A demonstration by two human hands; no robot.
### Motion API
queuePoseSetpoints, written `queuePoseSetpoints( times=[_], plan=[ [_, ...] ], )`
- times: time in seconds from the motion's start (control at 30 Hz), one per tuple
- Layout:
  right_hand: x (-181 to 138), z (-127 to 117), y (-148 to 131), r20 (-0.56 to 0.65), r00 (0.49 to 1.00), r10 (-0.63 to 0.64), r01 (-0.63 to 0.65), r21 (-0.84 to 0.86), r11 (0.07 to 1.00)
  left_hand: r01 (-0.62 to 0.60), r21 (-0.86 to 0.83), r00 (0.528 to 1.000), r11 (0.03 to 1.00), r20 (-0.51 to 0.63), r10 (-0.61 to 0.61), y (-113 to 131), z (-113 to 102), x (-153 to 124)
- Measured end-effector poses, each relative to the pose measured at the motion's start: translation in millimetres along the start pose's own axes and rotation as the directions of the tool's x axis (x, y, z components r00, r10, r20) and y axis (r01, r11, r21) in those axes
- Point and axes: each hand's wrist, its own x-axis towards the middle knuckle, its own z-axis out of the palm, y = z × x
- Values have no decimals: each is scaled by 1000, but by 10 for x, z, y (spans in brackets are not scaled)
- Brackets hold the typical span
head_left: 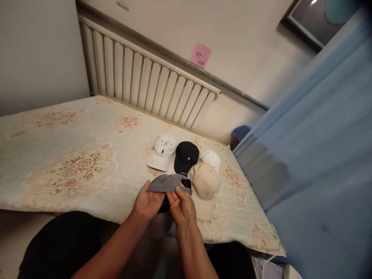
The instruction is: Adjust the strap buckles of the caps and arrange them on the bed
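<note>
A grey baseball cap [167, 183] is held up between my two hands above the near edge of the bed. My left hand [148, 203] grips its left side from below. With thumb on top, my right hand [182, 205] pinches its right side beside the strap opening. Behind it lie a white cap [162, 149] with a small dark logo and a dark navy cap [186, 155]. A beige cap [204, 182] is just right of my right hand, partly covering another white cap [211, 158]. Something black [164, 205] shows below the grey cap, mostly hidden by my hands.
The caps lie on a flowered bed cover [87, 182]. A white radiator [145, 77] runs along the wall behind, with a pink note [200, 55] above it. A blue curtain [314, 135] hangs on the right. A bag [270, 267] stands at the lower right.
</note>
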Motion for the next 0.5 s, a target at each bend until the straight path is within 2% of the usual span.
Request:
queuePoseSetpoints(
  times=[0.23, 0.4, 0.5],
  plan=[
    [-141, -177, -143, 23, 1000, 7, -9, 61, 998, 1, 11, 1000, 1000, -14, -1, -117, 128, -134],
    [-222, -204, -235, 31, 997, -73, 67, 173, 983, -29, 87, 999, 996, 48, 25, -281, 315, -312],
    [-295, -194, -245, 84, 990, -111, 94, 178, 979, -53, 113, 997, 992, 65, 46, -372, 403, -401]
  ],
)
